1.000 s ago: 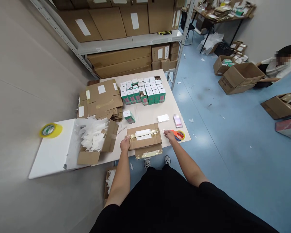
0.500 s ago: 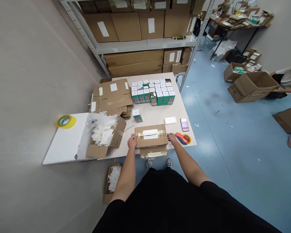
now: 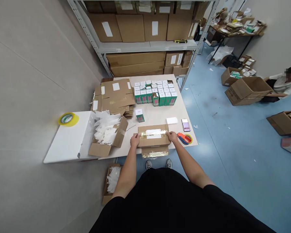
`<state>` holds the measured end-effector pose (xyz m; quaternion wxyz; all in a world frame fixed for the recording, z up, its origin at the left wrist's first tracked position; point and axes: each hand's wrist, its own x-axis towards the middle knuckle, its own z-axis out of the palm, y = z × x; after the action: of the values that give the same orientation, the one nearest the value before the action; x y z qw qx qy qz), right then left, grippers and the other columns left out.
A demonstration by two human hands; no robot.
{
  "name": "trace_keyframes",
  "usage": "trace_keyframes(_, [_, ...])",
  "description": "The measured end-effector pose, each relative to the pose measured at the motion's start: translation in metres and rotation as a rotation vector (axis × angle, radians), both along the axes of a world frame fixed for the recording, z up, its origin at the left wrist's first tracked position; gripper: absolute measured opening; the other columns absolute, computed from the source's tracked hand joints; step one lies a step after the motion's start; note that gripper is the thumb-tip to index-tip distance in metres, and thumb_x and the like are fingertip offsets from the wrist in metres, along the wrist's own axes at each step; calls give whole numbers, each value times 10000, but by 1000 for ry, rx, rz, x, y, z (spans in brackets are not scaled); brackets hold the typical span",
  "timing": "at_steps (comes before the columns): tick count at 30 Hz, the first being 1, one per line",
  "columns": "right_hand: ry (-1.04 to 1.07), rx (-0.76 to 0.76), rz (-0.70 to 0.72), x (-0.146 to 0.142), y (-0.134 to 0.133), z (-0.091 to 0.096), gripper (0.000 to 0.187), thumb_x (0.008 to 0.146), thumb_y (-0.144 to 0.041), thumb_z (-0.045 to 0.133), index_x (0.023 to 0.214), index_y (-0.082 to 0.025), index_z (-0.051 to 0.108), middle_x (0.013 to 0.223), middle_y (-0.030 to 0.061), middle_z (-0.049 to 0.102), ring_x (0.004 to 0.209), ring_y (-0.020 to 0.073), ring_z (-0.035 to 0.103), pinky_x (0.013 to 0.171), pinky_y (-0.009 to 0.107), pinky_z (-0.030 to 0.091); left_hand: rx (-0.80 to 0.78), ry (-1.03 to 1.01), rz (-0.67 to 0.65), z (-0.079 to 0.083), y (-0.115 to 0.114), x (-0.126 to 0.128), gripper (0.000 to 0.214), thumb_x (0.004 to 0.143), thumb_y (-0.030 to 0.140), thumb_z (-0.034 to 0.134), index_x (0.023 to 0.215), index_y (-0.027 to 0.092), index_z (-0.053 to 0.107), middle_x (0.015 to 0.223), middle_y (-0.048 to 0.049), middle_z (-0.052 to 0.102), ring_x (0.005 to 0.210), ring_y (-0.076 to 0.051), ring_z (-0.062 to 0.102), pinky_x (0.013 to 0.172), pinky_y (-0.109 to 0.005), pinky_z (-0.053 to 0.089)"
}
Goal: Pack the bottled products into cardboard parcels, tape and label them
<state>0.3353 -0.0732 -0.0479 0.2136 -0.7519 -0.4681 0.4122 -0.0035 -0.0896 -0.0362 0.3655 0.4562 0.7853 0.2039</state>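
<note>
A brown cardboard box [image 3: 151,141] lies at the table's front edge, with white labels and shiny tape on its top and a seam across the middle. My left hand [image 3: 134,140] is closed on its left end, fingers at the upper edge. On the opposite end, my right hand [image 3: 172,137] grips the right edge. A taped cardboard flap [image 3: 155,151] juts out below the box toward me. Just right of my right hand lie an orange-and-blue tape dispenser [image 3: 184,138] and a phone [image 3: 185,125]. A single green-and-white carton [image 3: 140,115] stands behind the box.
Rows of green-and-white cartons [image 3: 167,98] stand at the table's back. Flattened cardboard [image 3: 116,94] and an open box of white packing bags [image 3: 106,129] are on the left, beside a tape roll [image 3: 68,119]. A shelf [image 3: 145,47] rises behind. Another person [image 3: 282,85] is at right.
My right hand has shifted slightly, its fingers now farther over the box's right edge. My left hand keeps its hold. The whole view has swung a little, and the other person has leaned.
</note>
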Motion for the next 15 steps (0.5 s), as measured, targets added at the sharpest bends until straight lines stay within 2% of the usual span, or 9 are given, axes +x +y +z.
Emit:
trace_keyframes(5, [-36, 45, 1, -2, 1, 3, 408, 860, -540, 687, 617, -229, 586, 726, 80, 728, 706, 225, 620, 646, 289, 434, 19, -4, -33, -3, 2, -1, 332, 1013, 419, 533, 1106, 187, 753, 1216, -136, 773, 1101, -274, 706, 902, -306, 496])
trace_keyframes(9, [-50, -4, -18, -4, 4, 12, 388, 823, -472, 747, 579, -238, 556, 674, 74, 693, 705, 234, 620, 677, 306, 440, 9, -23, -23, -3, 3, 2, 325, 1022, 388, 517, 1143, 168, 724, 1234, -157, 761, 1148, -284, 700, 943, -328, 500])
trace_keyframes(12, [-50, -8, -43, -7, 3, 21, 376, 807, -416, 751, 561, -245, 524, 650, 71, 664, 704, 236, 615, 689, 313, 432, -14, -41, -16, 4, 4, 1, 318, 1016, 379, 518, 1119, 156, 719, 1217, -166, 765, 1125, -283, 713, 925, -329, 510])
trace_keyframes(15, [-43, 25, -61, -4, -2, 34, 335, 807, -420, 712, 584, -243, 536, 667, 60, 665, 721, 235, 610, 686, 305, 431, -13, -52, -9, 20, 9, -2, 360, 986, 487, 576, 1099, 175, 717, 1186, -150, 775, 1094, -285, 723, 892, -325, 515])
